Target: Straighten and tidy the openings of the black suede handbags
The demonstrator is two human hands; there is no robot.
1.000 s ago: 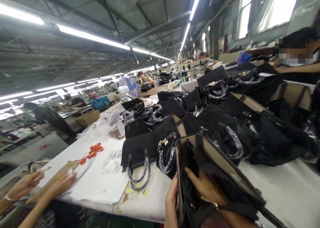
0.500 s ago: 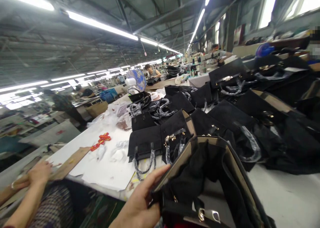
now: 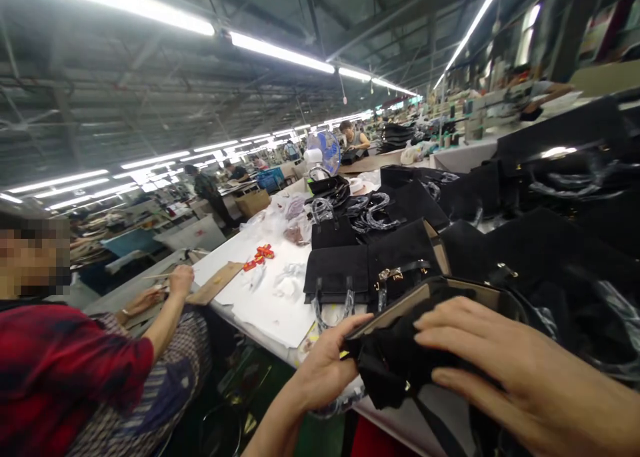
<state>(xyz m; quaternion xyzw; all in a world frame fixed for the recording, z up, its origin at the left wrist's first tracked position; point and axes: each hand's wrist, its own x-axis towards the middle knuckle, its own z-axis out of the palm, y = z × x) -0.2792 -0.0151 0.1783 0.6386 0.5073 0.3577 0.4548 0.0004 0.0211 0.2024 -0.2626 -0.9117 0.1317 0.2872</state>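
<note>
I hold a black suede handbag (image 3: 400, 357) with a tan lining at the near edge of the white table (image 3: 280, 310). My left hand (image 3: 327, 363) grips its left rim, thumb on top. My right hand (image 3: 505, 370) lies over the bag's open mouth, fingers curled onto the black fabric. Just beyond it lie several more black handbags (image 3: 370, 270) with plastic-wrapped handles and gold clasps.
A person in a red plaid top (image 3: 65, 377) sits at my left, their hands (image 3: 173, 283) on a brown card (image 3: 215, 282). Red tags (image 3: 257, 257), plastic bags (image 3: 280, 223) and a small fan (image 3: 323, 153) lie farther along. More workers and tables fill the hall.
My view has swung left, bringing the person beside me into sight. My right hand has come out of the bag and now rests over its mouth; my left hand still holds the rim.
</note>
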